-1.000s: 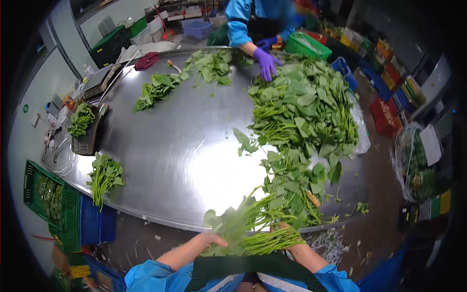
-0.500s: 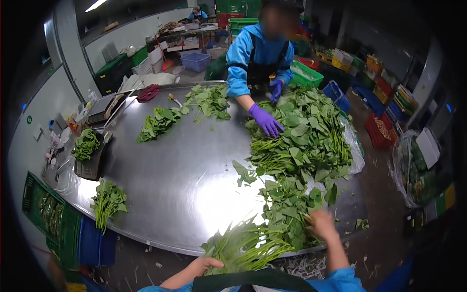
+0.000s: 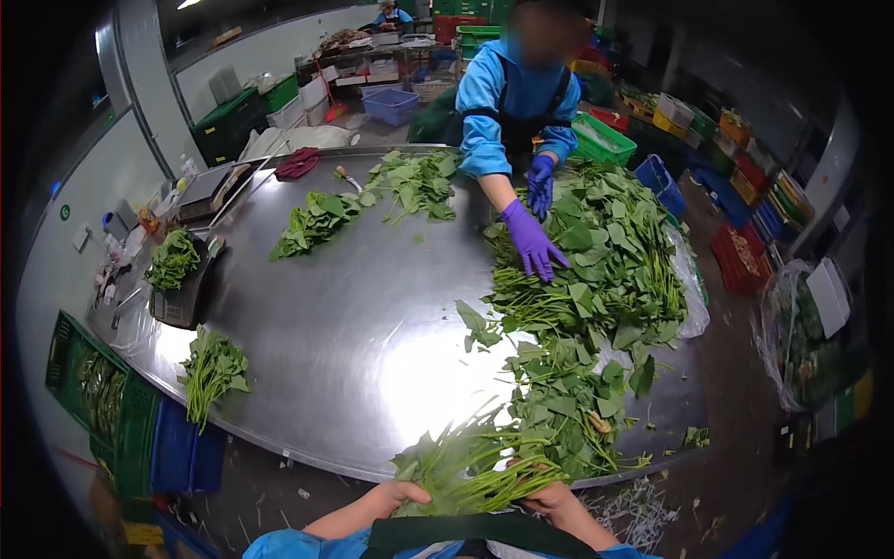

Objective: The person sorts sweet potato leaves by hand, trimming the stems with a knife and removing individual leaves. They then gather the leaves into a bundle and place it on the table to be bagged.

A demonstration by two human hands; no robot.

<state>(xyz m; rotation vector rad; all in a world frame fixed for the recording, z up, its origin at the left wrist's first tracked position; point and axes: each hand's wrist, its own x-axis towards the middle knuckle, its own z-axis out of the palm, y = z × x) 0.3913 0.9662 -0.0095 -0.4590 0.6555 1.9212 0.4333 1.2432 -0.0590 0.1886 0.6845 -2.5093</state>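
At the near edge of the metal table, my left hand (image 3: 406, 494) is closed round the leafy end of a bunch of leafy greens (image 3: 475, 470). The long stems point right, where my right hand (image 3: 551, 499) is closed on their cut ends, its fingertips partly hidden behind them. Just beyond lies a large heap of the same greens (image 3: 596, 252), reaching up the table's right side. A co-worker's purple-gloved hand (image 3: 533, 244) rests on the heap's left edge, with the other gloved hand (image 3: 540, 186) behind it.
The metal table (image 3: 326, 345) carries smaller bunches of greens (image 3: 214, 373) at left and far side. Another bunch (image 3: 172, 261) sits on a scale (image 3: 179, 307). A dark red cloth (image 3: 298, 163) lies at the back. Green crates (image 3: 84, 382) and a blue bin (image 3: 186, 452) stand at left.
My right hand has moved left from the heap to the stem ends of the bunch. My left hand keeps its hold. The view has shifted slightly.
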